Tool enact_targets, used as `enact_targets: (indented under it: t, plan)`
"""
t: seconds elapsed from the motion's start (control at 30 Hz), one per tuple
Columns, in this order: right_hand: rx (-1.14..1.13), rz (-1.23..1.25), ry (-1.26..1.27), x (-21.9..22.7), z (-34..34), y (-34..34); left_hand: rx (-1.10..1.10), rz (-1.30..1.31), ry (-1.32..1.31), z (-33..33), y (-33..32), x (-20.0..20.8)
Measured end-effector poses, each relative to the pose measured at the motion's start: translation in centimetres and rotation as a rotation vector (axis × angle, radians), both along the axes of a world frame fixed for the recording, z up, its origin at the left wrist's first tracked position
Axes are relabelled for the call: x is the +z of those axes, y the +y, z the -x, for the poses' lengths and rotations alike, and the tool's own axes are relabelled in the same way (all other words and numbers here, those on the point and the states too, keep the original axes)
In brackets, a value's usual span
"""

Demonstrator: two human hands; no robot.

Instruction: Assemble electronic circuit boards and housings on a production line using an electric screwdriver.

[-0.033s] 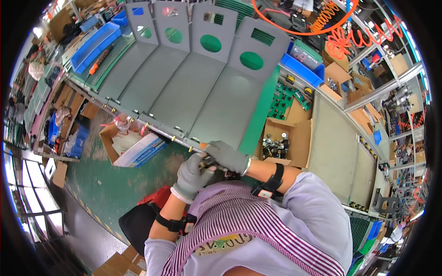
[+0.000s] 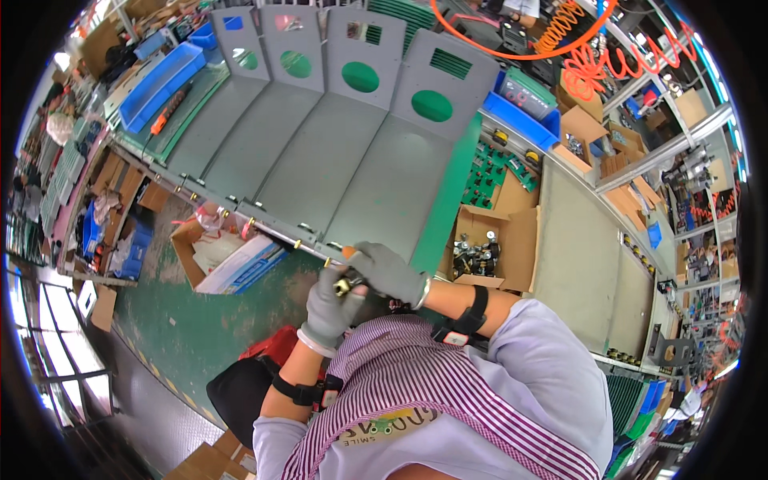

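Brass fitting (image 2: 346,284) sits pinched between both gloved hands, at the near edge of the grey panel (image 2: 376,188); left hand (image 2: 328,308) grips it from below, right hand (image 2: 388,274) closes over it.

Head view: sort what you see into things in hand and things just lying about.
In hand:
left hand, gloved, holding a small brass-coloured part
right hand, gloved, at the orange-tipped tool
nearest grey metal panel, at its front edge

Lying about:
blue bin
cardboard box of small metal parts
orange coiled hose
open box on the floor
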State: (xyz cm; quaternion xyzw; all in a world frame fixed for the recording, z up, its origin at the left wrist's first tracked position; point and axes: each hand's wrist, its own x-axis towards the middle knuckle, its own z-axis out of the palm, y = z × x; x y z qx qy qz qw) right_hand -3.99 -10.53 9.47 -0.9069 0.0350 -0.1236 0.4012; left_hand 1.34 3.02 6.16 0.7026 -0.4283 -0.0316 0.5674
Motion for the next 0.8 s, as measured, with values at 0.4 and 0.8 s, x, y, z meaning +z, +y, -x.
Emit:
enact_targets:
  t: [0.4,0.8]
  plan:
    - [-0.056,-0.295,-0.008,-5.1,-0.4,-6.3,-0.565,0.769,1.963,0.3,-1.8,-0.3]
    - [0.132,0.038,-0.273,-3.5,2.2,-6.8,-0.313,0.615,1.964,3.4,-4.6,-1.2]
